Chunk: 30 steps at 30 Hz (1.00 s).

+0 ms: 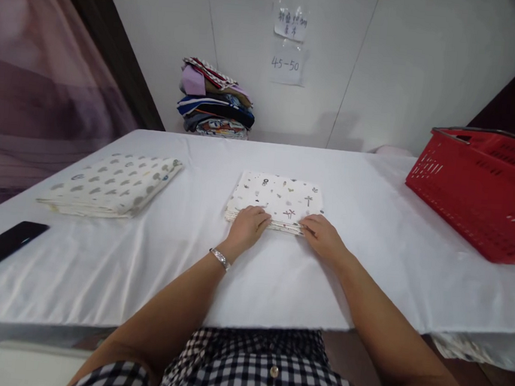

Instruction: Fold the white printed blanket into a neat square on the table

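Left hand (249, 225): lower centre of the frame, palm down, fingers bent over the near edge of the cloth (282, 196), left of its middle. Forearm rises from the lower left; silver bracelet (220, 259) at the wrist.

Right hand (322, 235): just right of centre, turned inward, fingers and thumb at the near right corner of the same cloth. Forearm rises from the lower right. The two hands are apart, with a stretch of cloth edge between them.

Grip: both hands touch the cloth; whether fingers and thumbs are clamped on its layers cannot be told.

Writing: two sheets on the wall (399, 61), upper centre. Upper sheet (291, 24): handwritten Chinese characters in two lines, partly blurred. Lower sheet (287, 64): "45-50", handwritten.

Cloth: white, small scattered prints, folded in several layers into a flat rectangle; centre of the frame, on the white table (199, 242). Its body extends beyond the fingertips, towards the wall; its layered edge faces the wearer.

Also present: spotted cloth (111, 183), folded, left; black device (4, 249), lower left; fabric stack (215, 102), upper left of centre; red basket (487, 192), right; checked shirt (246, 375), bottom centre.
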### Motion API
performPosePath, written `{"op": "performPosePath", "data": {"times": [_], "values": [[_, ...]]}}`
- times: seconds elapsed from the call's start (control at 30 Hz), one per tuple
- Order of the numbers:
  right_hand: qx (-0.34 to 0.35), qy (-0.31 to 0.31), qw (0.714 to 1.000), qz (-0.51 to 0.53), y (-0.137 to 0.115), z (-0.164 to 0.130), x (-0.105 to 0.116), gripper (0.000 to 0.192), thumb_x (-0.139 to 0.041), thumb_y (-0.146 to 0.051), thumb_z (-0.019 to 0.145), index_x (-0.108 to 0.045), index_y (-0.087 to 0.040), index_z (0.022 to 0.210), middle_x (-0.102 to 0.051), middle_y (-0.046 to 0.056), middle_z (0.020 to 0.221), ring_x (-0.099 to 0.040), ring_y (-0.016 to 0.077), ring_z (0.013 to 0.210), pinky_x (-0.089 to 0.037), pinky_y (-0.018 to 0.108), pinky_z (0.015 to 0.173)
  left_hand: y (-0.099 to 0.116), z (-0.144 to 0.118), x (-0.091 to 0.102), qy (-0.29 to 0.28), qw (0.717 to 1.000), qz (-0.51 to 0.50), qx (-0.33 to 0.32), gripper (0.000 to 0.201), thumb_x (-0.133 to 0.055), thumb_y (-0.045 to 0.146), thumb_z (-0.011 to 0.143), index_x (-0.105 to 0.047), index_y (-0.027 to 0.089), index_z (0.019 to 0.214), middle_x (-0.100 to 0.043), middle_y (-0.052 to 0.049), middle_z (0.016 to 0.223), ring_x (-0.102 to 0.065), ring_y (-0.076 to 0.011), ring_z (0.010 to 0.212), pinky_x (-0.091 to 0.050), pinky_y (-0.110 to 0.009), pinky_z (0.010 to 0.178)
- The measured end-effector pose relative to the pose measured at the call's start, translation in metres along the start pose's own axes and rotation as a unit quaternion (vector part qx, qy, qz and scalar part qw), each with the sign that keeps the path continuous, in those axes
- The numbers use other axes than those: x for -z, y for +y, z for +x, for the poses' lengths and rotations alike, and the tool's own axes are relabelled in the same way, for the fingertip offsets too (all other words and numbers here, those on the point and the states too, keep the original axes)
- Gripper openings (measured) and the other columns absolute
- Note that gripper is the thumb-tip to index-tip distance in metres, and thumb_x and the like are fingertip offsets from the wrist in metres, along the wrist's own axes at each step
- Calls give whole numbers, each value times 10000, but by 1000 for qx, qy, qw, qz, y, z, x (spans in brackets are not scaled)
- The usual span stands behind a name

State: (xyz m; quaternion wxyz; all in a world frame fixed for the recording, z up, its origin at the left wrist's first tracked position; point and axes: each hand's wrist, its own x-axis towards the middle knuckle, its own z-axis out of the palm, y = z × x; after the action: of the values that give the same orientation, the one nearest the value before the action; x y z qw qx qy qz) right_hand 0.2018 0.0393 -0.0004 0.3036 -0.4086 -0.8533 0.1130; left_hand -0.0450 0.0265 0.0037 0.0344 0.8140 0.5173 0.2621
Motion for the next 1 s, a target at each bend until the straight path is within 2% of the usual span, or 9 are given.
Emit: {"op": "performPosePath", "data": {"times": [0.2,0.63,0.87,1.0], "values": [[-8,3,999,-51,-5,1,-1,254,-412,-230,912,-662,-219,955,-636,84,955,-551,223,891,-463,370,766,-3,-1,-5,8,1000,-9,8,219,-473,292,899,-660,229,994,-627,-47,986,-522,-216,1027,-411,-368,863],[10,38,999,-27,-7,-3,-1,254,-398,-268,927,-645,-222,962,-634,83,928,-550,215,875,-471,367,757,-2,0,-6,22,995,-81,52,163,-530,257,855,-686,241,899,-643,-24,944,-535,-208,1012,-408,-378,889],[9,52,999,-12,-5,-5,-3,244,-412,-276,921,-643,-235,986,-628,79,935,-561,217,888,-476,369,774,-2,-1,-8,24,994,-86,56,208,-545,234,820,-669,242,987,-630,-30,1017,-518,-219,1047,-391,-402,928],[7,54,998,-12,-6,-5,-3,243,-403,-272,925,-635,-234,985,-625,79,938,-558,214,885,-475,366,779,0,-1,-9,18,994,-89,68,204,-544,223,810,-678,248,962,-631,-28,997,-522,-220,1029,-387,-405,921]]}}
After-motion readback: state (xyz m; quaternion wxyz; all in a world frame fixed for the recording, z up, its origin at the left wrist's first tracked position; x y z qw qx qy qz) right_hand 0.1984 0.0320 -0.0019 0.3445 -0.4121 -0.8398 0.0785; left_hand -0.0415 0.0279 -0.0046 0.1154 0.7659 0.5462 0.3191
